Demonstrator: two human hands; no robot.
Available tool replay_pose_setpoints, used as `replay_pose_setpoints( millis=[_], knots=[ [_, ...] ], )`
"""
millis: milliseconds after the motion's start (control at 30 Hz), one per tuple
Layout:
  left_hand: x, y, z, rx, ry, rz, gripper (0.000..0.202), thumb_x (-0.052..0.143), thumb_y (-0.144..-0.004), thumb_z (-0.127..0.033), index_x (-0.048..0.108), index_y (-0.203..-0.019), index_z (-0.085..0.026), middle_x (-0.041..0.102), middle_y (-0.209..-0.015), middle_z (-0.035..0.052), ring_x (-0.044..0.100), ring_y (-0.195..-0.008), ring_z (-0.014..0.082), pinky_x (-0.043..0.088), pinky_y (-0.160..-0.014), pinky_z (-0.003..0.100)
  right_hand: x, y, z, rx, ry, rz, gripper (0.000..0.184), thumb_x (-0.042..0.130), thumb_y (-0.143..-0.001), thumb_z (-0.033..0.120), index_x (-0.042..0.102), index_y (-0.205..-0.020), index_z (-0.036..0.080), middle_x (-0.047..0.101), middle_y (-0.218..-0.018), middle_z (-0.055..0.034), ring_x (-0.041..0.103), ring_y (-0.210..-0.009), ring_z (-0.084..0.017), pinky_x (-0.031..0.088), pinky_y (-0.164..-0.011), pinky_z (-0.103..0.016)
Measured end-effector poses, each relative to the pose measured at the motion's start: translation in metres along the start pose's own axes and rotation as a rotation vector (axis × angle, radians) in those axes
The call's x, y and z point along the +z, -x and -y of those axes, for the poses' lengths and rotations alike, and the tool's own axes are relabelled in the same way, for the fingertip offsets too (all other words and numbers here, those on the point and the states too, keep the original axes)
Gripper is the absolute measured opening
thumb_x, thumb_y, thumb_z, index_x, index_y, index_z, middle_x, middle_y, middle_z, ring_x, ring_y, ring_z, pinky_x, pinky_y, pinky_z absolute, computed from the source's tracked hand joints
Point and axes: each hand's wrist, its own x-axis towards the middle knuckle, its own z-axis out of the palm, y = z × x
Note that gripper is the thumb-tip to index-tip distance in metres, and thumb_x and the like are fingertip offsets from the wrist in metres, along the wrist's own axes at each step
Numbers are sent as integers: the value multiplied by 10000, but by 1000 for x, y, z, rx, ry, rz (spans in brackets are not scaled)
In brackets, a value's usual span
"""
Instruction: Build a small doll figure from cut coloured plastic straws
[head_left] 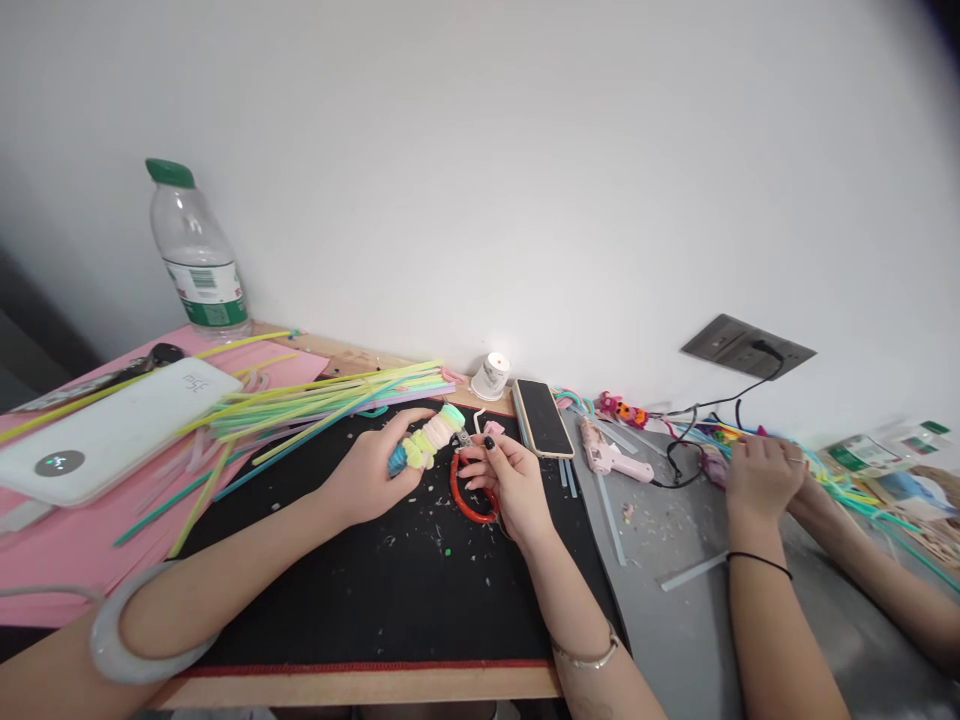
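Note:
My left hand (pixel 369 478) is closed round a fuzzy roll of pipe cleaners (pixel 426 440), banded blue, yellow, pink and mint, held just above the black mat (pixel 390 580). My right hand (pixel 504 478) grips red-handled scissors (pixel 469 488), whose blades meet the mint end of the roll. Small fuzzy clippings lie scattered on the mat under both hands.
A sheaf of coloured pipe cleaners (pixel 315 405) lies left of the roll on a pink sheet (pixel 67 545). A white power bank (pixel 112 430), a water bottle (pixel 196 255), a phone (pixel 543 418) and a pink glue gun (pixel 611 455) stand around. Another person's hands (pixel 761 478) work at the right.

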Motion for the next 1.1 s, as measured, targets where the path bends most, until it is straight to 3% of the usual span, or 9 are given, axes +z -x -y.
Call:
replay_pose_setpoints(
  millis=[133,233,467,667,800,900,1100],
  knots=[
    [0,1,0,13,3,-1,523,482,-769,-186,453,-1291,-180,709,-858,36,646,-658,181,445,-577,249,0,0,2,15,8,-20,342,820,-639,263,682,-933,157,764,-858,-66,727,-697,-157,567,-555,-192],
    [0,1,0,11,-2,4,518,481,-768,-190,452,-1285,-181,708,-850,31,608,-587,162,418,-536,245,1,0,3,-7,48,-26,381,839,-558,159,686,-907,166,766,-770,-43,732,-778,-194,578,-618,-228],
    [-1,0,-1,-2,7,17,527,482,-761,-180,447,-1287,-184,694,-797,10,547,-514,139,379,-503,242,1,1,2,-42,85,-39,324,846,-508,144,661,-773,164,723,-595,2,648,-485,-132,544,-554,-253],
    [0,0,-1,3,8,12,517,480,-765,-189,454,-1281,-171,688,-782,13,536,-510,139,374,-505,246,2,3,3,-25,46,-31,265,824,-552,162,643,-746,154,687,-549,17,612,-431,-109,505,-463,-208],
    [0,-1,-1,11,4,0,503,482,-767,-192,463,-1269,-170,653,-708,-11,509,-477,128,368,-492,239,3,4,4,10,14,-16,317,817,-586,174,671,-868,156,747,-722,-28,713,-671,-165,577,-655,-262],
    [0,-1,-2,10,-4,3,501,481,-769,-190,460,-1269,-173,629,-668,-29,490,-459,122,367,-487,233,2,3,3,-39,0,7,342,802,-603,154,680,-922,173,764,-891,-54,714,-888,-195,556,-831,-304],
    [1,-1,0,26,-17,-9,494,483,-770,-199,468,-1264,-179,661,-714,-13,530,-489,130,378,-498,232,-1,1,1,-74,37,21,350,783,-616,143,675,-945,191,758,-907,-42,705,-889,-188,533,-879,-328]
  ],
)
